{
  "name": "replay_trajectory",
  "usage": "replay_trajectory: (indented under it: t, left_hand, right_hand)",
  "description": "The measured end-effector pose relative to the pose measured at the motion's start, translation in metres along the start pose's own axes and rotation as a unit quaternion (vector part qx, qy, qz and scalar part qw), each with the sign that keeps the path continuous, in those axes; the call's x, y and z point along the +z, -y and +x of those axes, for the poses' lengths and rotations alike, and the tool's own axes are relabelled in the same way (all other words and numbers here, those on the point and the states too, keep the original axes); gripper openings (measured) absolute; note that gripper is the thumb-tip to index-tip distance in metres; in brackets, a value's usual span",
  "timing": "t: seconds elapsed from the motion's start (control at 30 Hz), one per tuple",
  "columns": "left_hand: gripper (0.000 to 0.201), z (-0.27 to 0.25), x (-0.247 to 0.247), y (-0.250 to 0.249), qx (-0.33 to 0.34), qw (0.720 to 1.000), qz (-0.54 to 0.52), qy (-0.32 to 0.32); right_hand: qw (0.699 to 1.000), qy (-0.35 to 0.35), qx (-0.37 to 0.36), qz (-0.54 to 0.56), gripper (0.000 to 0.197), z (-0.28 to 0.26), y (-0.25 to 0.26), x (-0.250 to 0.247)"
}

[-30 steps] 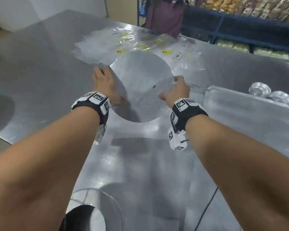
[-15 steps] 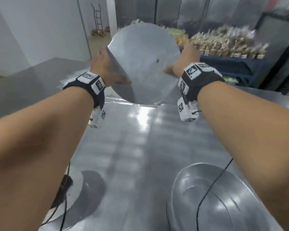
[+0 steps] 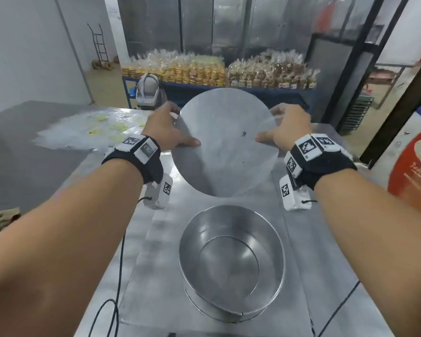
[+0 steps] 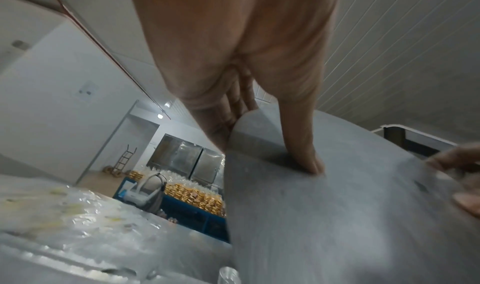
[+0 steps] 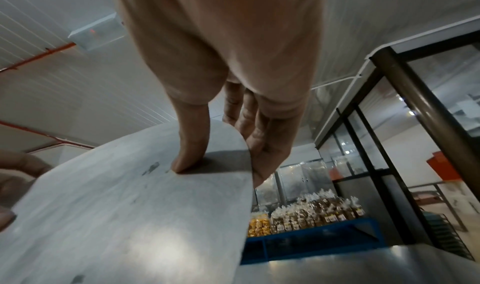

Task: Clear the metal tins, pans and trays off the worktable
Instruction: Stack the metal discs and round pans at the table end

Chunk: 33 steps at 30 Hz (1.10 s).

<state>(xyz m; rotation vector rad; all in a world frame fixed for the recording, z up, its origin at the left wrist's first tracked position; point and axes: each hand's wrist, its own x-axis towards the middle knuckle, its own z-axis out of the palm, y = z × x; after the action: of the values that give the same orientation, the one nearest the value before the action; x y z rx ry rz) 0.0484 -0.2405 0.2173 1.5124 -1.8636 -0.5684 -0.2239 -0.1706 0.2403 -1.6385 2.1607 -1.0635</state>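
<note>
A flat round metal disc (image 3: 225, 142) hangs tilted in the air above the steel worktable (image 3: 156, 251). My left hand (image 3: 167, 128) grips its left edge, thumb on the near face and fingers behind. My right hand (image 3: 283, 127) grips its right edge the same way. The wrist views show each thumb pressed on the disc (image 4: 337, 206) (image 5: 135, 206) with fingers curled behind the rim. Below the disc, near me, a deep round metal pan (image 3: 231, 261) sits on the table with a smaller ring or disc inside it.
Clear plastic bags with yellow labels (image 3: 90, 130) lie on the table's far left. A blue rack of packaged baked goods (image 3: 219, 71) stands beyond the table. A red and white sack (image 3: 416, 166) is at the right. A brown cloth (image 3: 0, 220) lies at the left.
Both hands lifted the disc off the far part of the table and carried it toward me; it now hangs lower, just beyond the deep round pan, which has come into view below.
</note>
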Motion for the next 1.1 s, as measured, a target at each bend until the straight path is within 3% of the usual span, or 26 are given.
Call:
replay_trajectory:
  t: [0.1,0.23,0.5,0.6,0.8,1.1]
  left_hand:
    - [0.075,-0.031,0.033,-0.004,0.018,0.997,0.016,0.072]
    - [0.047,-0.065,0.076,0.009,0.008,0.996,0.016,0.090]
    - [0.054,-0.105,0.110,0.045,-0.049,0.991,0.019,0.126]
    - [0.051,-0.111,0.109,0.050,-0.048,0.989,0.030,0.137]
    - [0.053,-0.115,0.113,0.055,-0.048,0.990,0.026,0.134]
    - [0.049,-0.109,0.117,0.060,-0.025,0.988,0.007,0.155]
  right_hand:
    - [0.999,0.020,0.020,0.019,0.053,-0.035,-0.050,0.007]
    - [0.996,0.037,0.056,0.063,0.049,-0.071,-0.105,0.028]
    - [0.987,0.073,0.096,0.101,0.046,-0.119,-0.140,0.051]
    - [0.987,0.078,0.101,0.100,0.036,-0.129,-0.145,0.061]
    - [0.985,0.094,0.106,0.099,0.033,-0.130,-0.150,0.065]
    - [0.982,0.144,0.085,0.094,0.040,-0.140,-0.162,0.071]
